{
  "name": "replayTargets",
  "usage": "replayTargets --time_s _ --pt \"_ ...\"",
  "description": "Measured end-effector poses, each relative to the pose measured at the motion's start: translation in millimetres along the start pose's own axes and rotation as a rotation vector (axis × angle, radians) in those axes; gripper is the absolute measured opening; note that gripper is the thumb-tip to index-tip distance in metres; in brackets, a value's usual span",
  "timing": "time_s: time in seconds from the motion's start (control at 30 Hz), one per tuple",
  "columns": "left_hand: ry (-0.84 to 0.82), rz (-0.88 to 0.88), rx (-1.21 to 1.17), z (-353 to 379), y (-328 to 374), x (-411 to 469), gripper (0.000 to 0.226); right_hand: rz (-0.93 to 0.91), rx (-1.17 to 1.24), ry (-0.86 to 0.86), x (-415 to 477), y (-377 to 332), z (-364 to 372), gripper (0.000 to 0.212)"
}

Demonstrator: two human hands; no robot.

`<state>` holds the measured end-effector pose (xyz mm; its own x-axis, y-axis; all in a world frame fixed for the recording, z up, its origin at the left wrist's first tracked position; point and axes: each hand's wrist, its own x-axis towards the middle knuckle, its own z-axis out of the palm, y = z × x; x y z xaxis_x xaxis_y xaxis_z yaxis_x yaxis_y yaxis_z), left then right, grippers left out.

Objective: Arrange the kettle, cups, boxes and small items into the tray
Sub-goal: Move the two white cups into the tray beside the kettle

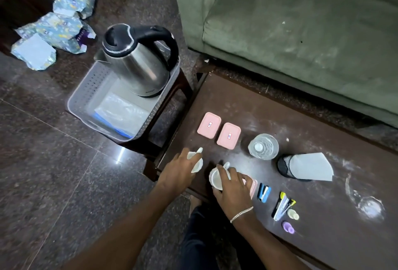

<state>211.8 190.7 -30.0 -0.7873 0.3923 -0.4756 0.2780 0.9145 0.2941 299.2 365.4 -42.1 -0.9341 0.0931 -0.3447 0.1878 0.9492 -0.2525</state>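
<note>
A steel kettle (137, 63) with a black lid and handle stands in the far end of the grey perforated tray (86, 95), which rests on a small dark stool. On the dark table, my left hand (183, 168) grips one white cup (197, 163) near the table's left edge. My right hand (232, 188) holds a second white cup (217, 180) beside it. Two pink boxes (209, 124) (228, 135) lie just beyond the cups. A third pink box (254, 186) is partly hidden under my right hand.
A clear plastic packet (120, 114) lies in the tray's near end. On the table are a water bottle (263, 146), a black mesh holder with white paper (305, 167), a blue stapler (264, 192), pens (282, 206) and small items (288, 226). A green sofa (301, 22) stands behind; wrapped packages (56, 26) lie on the floor.
</note>
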Motion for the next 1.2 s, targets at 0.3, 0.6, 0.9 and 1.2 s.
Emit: replayTargets --time_s 0.3,0.6,0.9,1.2 --pt "0.279 0.026 -0.101 -106.2 -53.0 -33.8 0.064 -0.095 0.169 0.218 45.3 -71.7 -63.1 0.071" --pt "0.531 -0.158 -0.210 -188.1 -162.9 -11.5 0.074 -0.247 0.311 0.348 117.6 -177.3 -110.2 0.070" --pt "0.417 -0.278 -0.228 -187.7 -230.3 52.1 0.076 -0.128 0.173 0.314 183.6 -233.2 -78.7 0.070" --pt "0.312 -0.212 -0.161 -187.3 -252.7 99.0 0.072 -0.081 -0.006 0.322 204.6 -236.5 -48.6 0.064"
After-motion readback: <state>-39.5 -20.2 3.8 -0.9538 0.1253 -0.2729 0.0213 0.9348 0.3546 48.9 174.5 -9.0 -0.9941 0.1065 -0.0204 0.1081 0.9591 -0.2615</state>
